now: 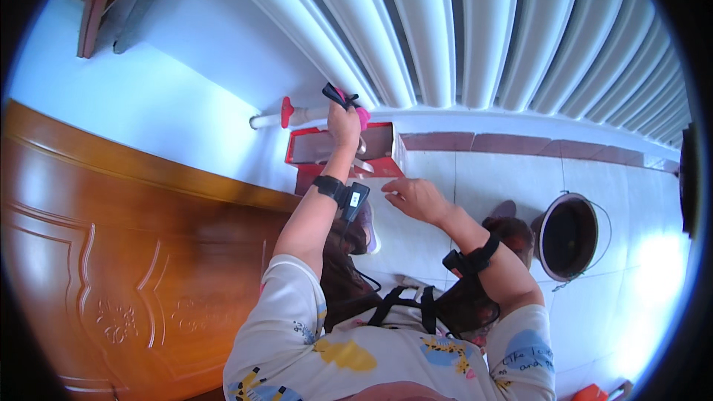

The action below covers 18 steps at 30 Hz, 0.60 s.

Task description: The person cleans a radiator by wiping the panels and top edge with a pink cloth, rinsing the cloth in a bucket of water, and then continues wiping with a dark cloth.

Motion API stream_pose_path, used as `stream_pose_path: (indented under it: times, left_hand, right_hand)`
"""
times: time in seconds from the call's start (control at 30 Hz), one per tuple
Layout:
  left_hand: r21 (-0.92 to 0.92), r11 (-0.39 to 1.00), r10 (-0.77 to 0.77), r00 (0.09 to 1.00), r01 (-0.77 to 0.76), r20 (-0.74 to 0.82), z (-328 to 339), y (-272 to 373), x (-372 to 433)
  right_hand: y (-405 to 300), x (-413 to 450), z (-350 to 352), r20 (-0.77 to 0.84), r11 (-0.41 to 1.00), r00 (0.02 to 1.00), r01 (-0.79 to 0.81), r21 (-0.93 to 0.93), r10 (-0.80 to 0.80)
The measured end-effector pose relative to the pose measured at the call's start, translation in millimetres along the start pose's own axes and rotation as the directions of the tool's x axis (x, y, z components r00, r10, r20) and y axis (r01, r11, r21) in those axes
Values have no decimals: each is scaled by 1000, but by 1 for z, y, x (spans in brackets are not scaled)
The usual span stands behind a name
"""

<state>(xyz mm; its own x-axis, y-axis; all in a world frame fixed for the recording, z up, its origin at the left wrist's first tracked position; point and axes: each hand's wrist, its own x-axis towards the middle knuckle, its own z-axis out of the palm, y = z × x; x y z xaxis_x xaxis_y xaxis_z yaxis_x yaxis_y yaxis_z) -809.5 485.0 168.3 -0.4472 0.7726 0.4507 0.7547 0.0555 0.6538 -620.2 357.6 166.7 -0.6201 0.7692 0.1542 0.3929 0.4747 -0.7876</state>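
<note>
My left hand (343, 122) reaches forward to the lower left end of a white radiator (434, 39). It grips a pink cloth (364, 117), and a black strap-like piece (336, 94) shows at its fingers; what that piece belongs to is unclear. Just left of the hand, a white pipe (267, 121) carries a valve with a red handle (287, 112). Below the hand stands a red paper bag (390, 167) with ribbon-like handles. My right hand (415, 199) hangs over the tiled floor, right of the bag, fingers apart and slightly bent, holding nothing visible. Both forearms wear black straps with small devices.
A wooden panelled door or cabinet front (139, 267) fills the left side. At the right, a bucket (568, 236) with a wire handle stands on the floor tiles (507, 178). A red object (590, 392) lies at the lower right edge. A grey pipe (136, 16) runs at the upper left.
</note>
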Motion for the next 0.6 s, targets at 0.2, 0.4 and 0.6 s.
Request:
stream_pose_path:
  times: [0.2, 0.4, 0.6]
  left_hand:
    - [13, 990, -139, 981, 139, 136, 12, -15, 1]
    - [-491, 871, -20, 999, 2, -32, -56, 61, 70]
    - [-18, 880, 430, 811, -475, -396, -141, 164, 132]
  right_hand:
    - [11, 4, 6, -20, 999, 999, -31, -14, 30]
    - [13, 4, -5, -35, 996, 998, -57, -66, 55]
    - [17, 1, 5, 1, 997, 999, -45, -62, 45]
